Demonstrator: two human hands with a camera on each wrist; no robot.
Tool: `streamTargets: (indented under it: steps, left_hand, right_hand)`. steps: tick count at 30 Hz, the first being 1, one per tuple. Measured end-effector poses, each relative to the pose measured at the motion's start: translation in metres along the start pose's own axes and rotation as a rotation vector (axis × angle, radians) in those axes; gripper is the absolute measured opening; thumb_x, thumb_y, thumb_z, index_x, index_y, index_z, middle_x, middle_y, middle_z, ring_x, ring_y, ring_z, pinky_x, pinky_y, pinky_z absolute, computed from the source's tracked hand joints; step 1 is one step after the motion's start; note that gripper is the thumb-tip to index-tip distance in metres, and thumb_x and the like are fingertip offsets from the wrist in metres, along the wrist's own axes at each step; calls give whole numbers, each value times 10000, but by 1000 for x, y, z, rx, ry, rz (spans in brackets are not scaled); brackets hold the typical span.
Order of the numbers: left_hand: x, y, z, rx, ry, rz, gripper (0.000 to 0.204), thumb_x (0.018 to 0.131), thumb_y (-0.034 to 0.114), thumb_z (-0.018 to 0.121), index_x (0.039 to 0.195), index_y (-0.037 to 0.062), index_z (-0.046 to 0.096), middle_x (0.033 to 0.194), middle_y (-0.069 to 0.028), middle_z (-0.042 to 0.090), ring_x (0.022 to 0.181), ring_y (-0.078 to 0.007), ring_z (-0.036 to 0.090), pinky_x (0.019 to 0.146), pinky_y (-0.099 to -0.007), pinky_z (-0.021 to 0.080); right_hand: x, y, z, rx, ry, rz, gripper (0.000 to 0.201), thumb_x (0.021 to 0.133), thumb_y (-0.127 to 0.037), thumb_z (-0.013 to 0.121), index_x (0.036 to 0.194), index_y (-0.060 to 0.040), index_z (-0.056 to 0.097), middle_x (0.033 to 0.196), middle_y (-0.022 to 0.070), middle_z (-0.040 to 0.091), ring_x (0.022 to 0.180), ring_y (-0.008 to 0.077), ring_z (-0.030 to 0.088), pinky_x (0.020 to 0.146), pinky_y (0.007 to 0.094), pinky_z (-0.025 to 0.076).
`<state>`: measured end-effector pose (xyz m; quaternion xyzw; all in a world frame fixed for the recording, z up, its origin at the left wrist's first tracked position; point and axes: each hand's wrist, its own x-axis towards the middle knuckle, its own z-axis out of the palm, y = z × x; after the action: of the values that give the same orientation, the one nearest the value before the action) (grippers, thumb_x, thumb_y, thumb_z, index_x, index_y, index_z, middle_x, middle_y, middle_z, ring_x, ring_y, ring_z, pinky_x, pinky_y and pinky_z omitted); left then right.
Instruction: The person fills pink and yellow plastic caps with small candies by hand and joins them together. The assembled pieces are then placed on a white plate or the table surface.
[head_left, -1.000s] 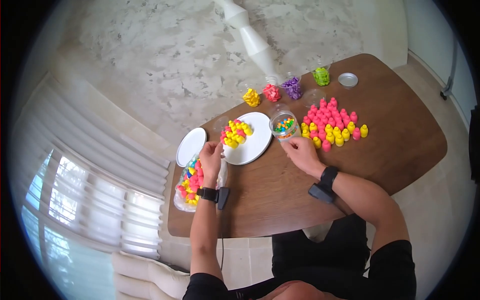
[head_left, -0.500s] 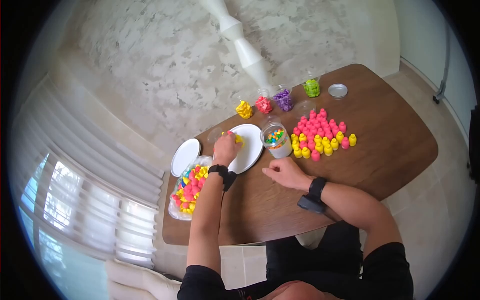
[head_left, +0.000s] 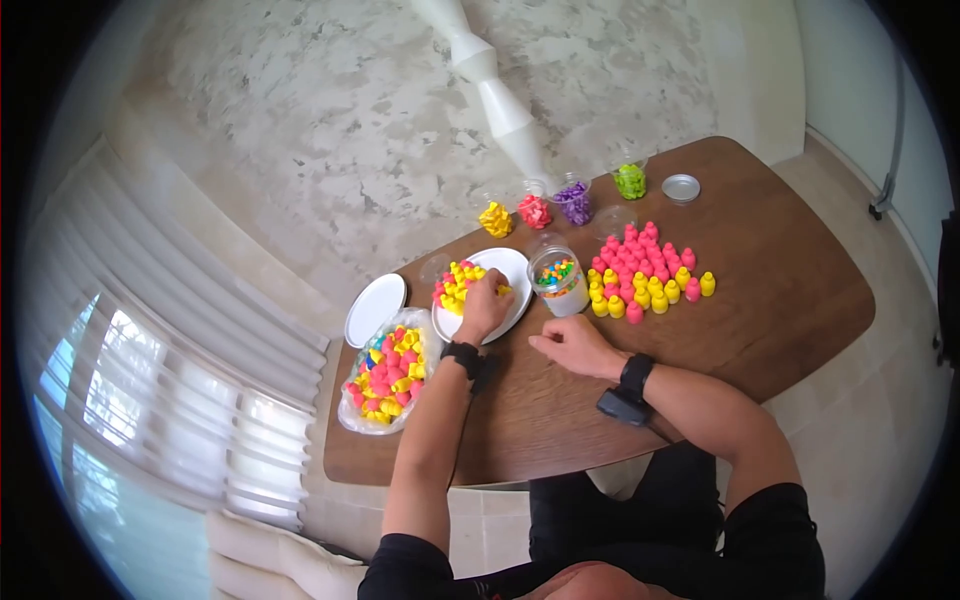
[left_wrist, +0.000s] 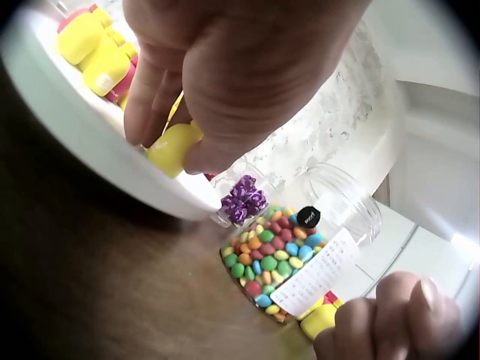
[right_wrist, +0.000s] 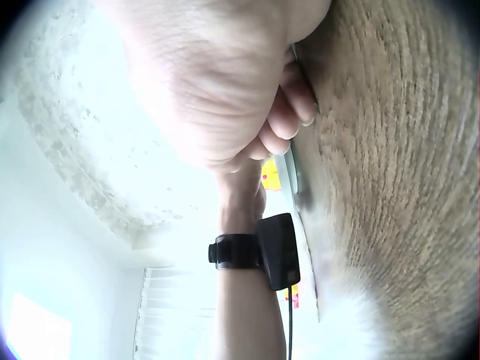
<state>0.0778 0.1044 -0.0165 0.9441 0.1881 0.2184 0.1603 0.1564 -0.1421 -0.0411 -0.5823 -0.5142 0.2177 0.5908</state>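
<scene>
My left hand [head_left: 486,308] is over the right part of a white round plate [head_left: 515,266]. Its thumb and fingers pinch a small yellow bottle [left_wrist: 174,150], seen close up in the left wrist view. A heap of yellow and pink bottles [head_left: 457,287] lies on the plate, left of that hand. My right hand [head_left: 575,345] rests on the table with loosely curled fingers, holding nothing. Just beyond it stands a clear jar [head_left: 566,302] of coloured candies, with a white paper label.
Rows of pink and yellow bottles [head_left: 642,265] stand right of the jar. A plastic bag [head_left: 385,378] of bottles lies at the left, below a second white plate [head_left: 376,310]. Cups of yellow [head_left: 496,220], pink, purple [head_left: 574,203] and green pieces line the back edge, near a metal lid [head_left: 681,188].
My left hand has come from the plate's left edge, over the heap, to its right part. My right hand has drawn back from the jar onto the table.
</scene>
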Motion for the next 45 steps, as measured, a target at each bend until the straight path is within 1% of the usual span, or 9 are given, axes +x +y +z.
streamTargets:
  steps: [3,7,8,11,17,24,28,32,45]
  left_hand:
    - [-10,12,-1,-136,94,-85,268,895,197,775,1036,-2,665,935,-204,724,851,-347,718,775,-429,560]
    - [-41,62,-22,-477,174,-228,311,989,123,694,1236,-10,561,919,-159,708,737,-254,723,610,-359,574]
    - [-51,67,-20,-487,141,-187,342,1012,83,654,1305,-4,501,917,-140,694,708,-206,709,551,-309,560]
    - [-85,93,-20,-337,45,27,431,939,107,738,1298,9,521,962,-169,697,812,-259,717,700,-378,573]
    - [-102,87,1,-464,-19,25,515,878,90,792,1302,-6,516,1003,-148,714,904,-206,695,784,-337,562]
    - [-108,82,-8,-546,12,-79,258,839,89,838,993,-19,661,834,-107,702,716,-145,639,661,-325,537]
    - [-109,76,-8,-598,-36,-98,220,844,99,851,931,-25,691,752,-77,688,679,-112,613,634,-306,518]
    - [-110,67,1,-740,-65,-142,227,874,100,845,1003,-25,706,807,-31,714,736,-62,626,664,-266,539]
    - [-104,63,8,-1090,-184,-229,257,947,85,779,1116,-28,622,941,-46,724,803,-74,673,699,-251,591]
  right_hand:
    - [1,3,0,16,-3,12,399,981,-270,694,725,27,620,595,80,582,567,114,513,549,355,423]
    - [1,11,5,126,65,7,308,993,-236,698,825,16,644,665,43,622,600,91,531,552,315,431]
    - [3,11,6,169,88,12,284,996,-228,698,858,14,648,688,35,633,611,86,538,554,307,434]
    - [4,7,3,176,39,62,199,1019,-212,683,1026,-19,636,799,-13,641,681,34,581,565,220,464]
    - [7,16,7,57,-39,57,172,965,-127,743,1039,-9,642,833,-19,647,687,18,574,579,205,473]
    - [9,5,8,161,-17,176,158,982,-132,734,1027,-3,655,819,-15,656,701,19,583,598,198,474]
    - [7,5,9,112,-23,204,150,1008,-141,707,1053,-6,659,826,-17,660,692,16,580,593,190,466]
    - [6,1,8,170,-17,230,164,1037,-165,667,1097,-12,659,830,-17,659,677,17,576,592,186,467]
    - [11,7,-1,323,6,252,210,1065,-235,634,1114,-31,646,817,-12,646,644,25,567,556,178,451]
